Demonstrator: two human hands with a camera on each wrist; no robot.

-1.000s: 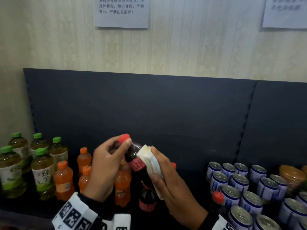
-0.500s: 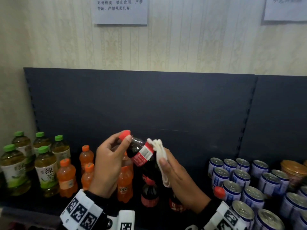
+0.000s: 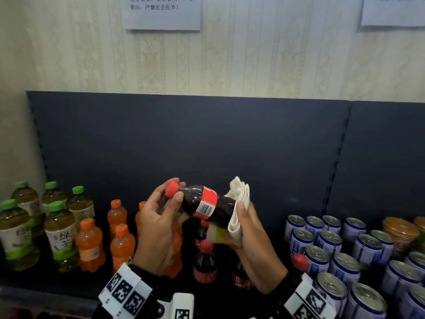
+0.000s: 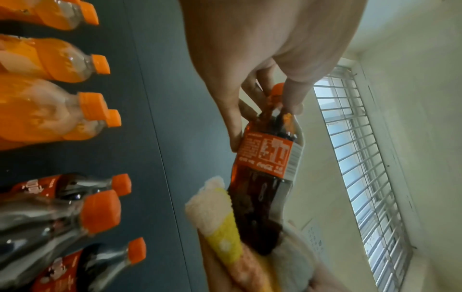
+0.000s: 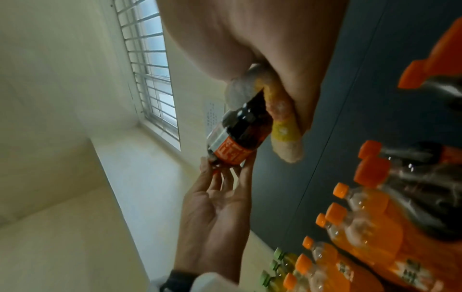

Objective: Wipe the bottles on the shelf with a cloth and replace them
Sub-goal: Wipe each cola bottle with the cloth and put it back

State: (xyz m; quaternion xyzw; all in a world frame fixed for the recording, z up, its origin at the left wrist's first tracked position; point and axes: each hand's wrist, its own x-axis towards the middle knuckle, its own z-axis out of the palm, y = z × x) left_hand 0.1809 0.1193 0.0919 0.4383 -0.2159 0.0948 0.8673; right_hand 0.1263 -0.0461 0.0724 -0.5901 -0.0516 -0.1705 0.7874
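A small cola bottle (image 3: 202, 204) with a red cap and red label lies almost sideways in the air above the shelf. My left hand (image 3: 161, 217) pinches its neck and cap end, seen too in the left wrist view (image 4: 265, 110). My right hand (image 3: 248, 229) grips a white and yellow cloth (image 3: 236, 210) wrapped round the bottle's base. In the right wrist view the cloth (image 5: 282, 126) covers the bottle's (image 5: 240, 136) lower end, so the base is hidden.
On the dark shelf stand green tea bottles (image 3: 59, 231) at the left, orange soda bottles (image 3: 90, 245) beside them, and cola bottles (image 3: 204, 261) below my hands. Rows of blue and white cans (image 3: 333, 247) fill the right. A dark back panel (image 3: 207, 139) rises behind.
The bottle has tipped from nearly upright to almost sideways. The cloth in my right hand has slid from the label area down to the base.
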